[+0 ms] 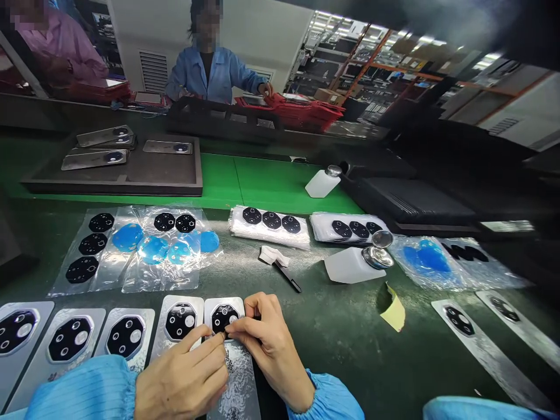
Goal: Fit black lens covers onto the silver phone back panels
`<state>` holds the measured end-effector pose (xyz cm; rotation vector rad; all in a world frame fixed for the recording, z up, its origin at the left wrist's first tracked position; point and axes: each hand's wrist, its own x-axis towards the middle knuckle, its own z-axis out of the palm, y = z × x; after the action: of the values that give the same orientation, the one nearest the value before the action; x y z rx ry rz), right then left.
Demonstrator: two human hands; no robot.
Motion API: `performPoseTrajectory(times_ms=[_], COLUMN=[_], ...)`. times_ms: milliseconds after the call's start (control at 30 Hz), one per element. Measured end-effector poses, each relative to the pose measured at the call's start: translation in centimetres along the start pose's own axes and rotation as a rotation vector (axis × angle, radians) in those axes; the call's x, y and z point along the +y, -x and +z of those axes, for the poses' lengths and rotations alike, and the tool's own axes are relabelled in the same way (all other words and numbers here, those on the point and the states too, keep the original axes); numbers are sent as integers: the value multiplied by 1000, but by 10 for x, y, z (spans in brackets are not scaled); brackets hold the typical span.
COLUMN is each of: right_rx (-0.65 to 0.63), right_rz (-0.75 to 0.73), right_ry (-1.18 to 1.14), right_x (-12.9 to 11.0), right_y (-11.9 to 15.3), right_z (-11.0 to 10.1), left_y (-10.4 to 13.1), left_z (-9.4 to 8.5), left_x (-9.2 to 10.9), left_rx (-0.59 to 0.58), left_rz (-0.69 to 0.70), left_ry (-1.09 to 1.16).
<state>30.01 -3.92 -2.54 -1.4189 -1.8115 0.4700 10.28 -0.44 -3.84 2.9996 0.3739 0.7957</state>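
A silvery phone back cover (238,373) lies in front of me, with a black octagonal sticker (221,318) in the raised frame at its far end. My left hand (188,373) reaches across from the left, fingers curled and fingertips pinched at the sticker's lower edge. At the lower right edge of the same sticker, my right hand (273,350) has thumb and forefinger pinched together. The fingertips partly hide that edge. Left of this cover is a row of similar covers (126,332) with black octagons, partly behind my left arm.
Clear sheets (114,265) with black octagons and blue films lie ahead-left. Behind my hands are a black-handled tool (287,276), sticker stacks (269,233) and a white pump bottle (350,265). More covers (490,356) lie right. A tray (161,169) stands far left; co-workers sit beyond.
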Motion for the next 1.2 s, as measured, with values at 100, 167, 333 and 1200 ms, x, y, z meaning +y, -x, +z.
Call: performPoseTrajectory(times_ms=[100,167,333,1200], right_rx=[33,30,57,129], right_rz=[-11,-15,-29,-140], right_ry=[15,38,67,206], right_x=[-3,-4,-4,-8], right_y=[-1,-2,-2,1], right_z=[-1,-2,-2,-1], left_y=[-3,-4,-5,-8], left_z=[-3,-6,-8,-9], left_x=[0,0,2,0], left_rx=[-17,-27,-27,-65], left_rz=[3,2,-3,15], left_ry=[11,4,5,14])
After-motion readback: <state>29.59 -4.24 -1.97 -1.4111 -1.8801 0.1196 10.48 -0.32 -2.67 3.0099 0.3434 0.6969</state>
